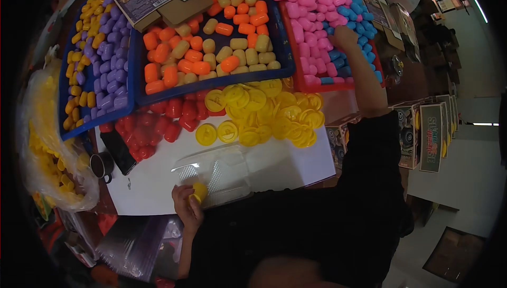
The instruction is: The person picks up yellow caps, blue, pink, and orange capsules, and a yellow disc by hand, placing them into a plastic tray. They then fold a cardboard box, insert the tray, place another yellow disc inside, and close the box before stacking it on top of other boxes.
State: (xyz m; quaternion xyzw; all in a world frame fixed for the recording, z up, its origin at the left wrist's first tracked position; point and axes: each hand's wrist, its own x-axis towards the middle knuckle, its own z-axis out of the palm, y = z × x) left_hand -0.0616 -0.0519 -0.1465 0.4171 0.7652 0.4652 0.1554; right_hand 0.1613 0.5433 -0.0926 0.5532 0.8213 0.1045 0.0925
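My left hand (187,206), low on the white table (142,193), is closed round a yellow piece (198,193), beside a clear plastic tray (227,169). My right hand (344,38) reaches into the red tray (297,74), among pink pieces (311,45) and blue pieces (363,26); its fingers are bent and whatever they hold is hidden. Yellow discs (259,113) lie heaped beyond the clear tray, next to red pieces (140,132). A blue tray (211,83) holds orange pieces (170,75) and tan pieces (240,55).
Another blue tray (100,122) holds purple and yellow pieces. A black phone (118,152) and a dark cup (101,165) are at the table's left. A plastic bag (39,92) stands far left. Printed boxes (431,137) stand at the right. Cardboard (174,9) lies across the blue tray.
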